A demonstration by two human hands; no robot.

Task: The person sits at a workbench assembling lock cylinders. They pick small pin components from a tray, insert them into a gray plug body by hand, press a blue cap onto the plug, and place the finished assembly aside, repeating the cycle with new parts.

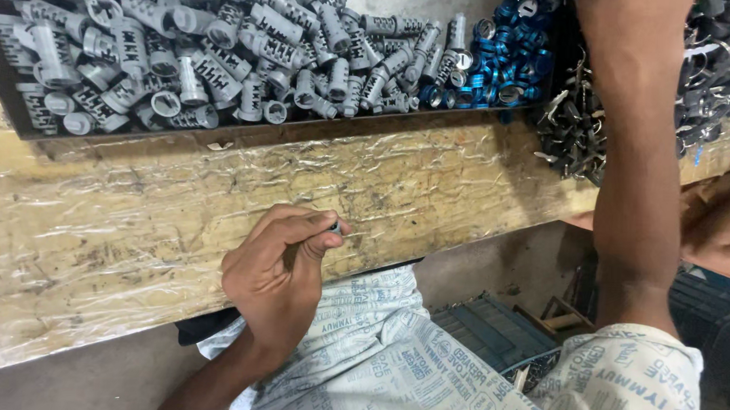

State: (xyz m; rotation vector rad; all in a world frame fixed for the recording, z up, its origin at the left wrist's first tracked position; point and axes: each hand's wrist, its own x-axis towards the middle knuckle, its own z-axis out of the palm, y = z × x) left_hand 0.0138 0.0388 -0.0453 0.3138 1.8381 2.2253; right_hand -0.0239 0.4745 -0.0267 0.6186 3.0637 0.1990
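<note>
Plastic-wrapped wooden tabletop (138, 213). Left hand (278, 275) grip pinches small metal pin (334, 226) between thumb and forefinger; pin likely light, stiff, slippery. Right hand out of view. Grey sleeves (184, 53) lie beyond grip.

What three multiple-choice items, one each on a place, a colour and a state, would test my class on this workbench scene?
1. Where do the ring-shaped parts lie?
A. right of the grey cylinders
B. on the person's lap
C. left of the grey cylinders

2. What colour are the rings?
A. red
B. blue
C. yellow

3. How is the left hand?
A. flat and open
B. pinching a small dark part
C. out of view

Answers: 1 A, the rings sit in the tray's right end; 2 B, they are glossy blue; 3 B, thumb and forefinger close on the part above the plastic-wrapped bench.
</note>
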